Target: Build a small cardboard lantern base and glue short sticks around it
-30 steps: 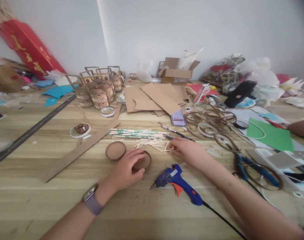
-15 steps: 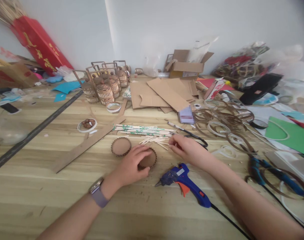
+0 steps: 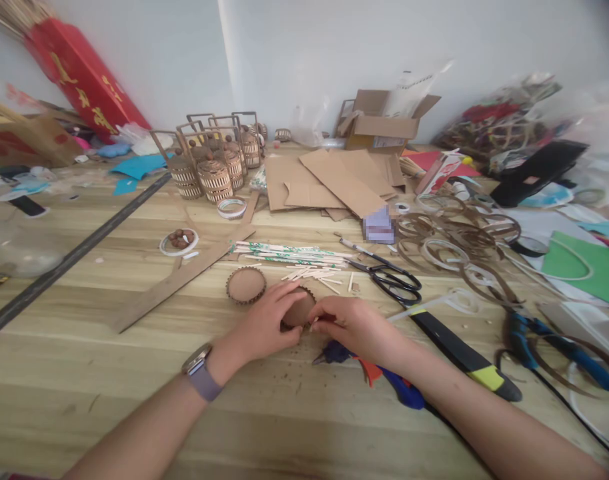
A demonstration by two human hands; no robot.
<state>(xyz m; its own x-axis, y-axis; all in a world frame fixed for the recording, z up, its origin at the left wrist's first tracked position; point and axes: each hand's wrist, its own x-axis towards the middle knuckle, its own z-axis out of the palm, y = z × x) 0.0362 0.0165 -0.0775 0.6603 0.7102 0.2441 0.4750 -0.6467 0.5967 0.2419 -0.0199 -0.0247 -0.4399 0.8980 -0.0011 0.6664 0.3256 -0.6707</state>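
My left hand, with a watch on its wrist, holds a round cardboard disc with a dark notched rim on the table. At the right side of that rim, my right hand is pinched on something small and pale, probably a short stick piece. A second rimmed disc lies just to the left. Short pale sticks are scattered behind the discs, in front of long wrapped sticks. Under my right forearm lies a blue glue gun, partly hidden.
Black scissors and a black-yellow cutter lie right of my right hand. Farther back stand small woven baskets beside cardboard sheets. Blue-handled pliers and brown strip rings are at the right.
My right hand has moved left and nearer, from the short sticks to the rim of the held disc. Scissors and cutter have come into sight. The view has shifted slightly.
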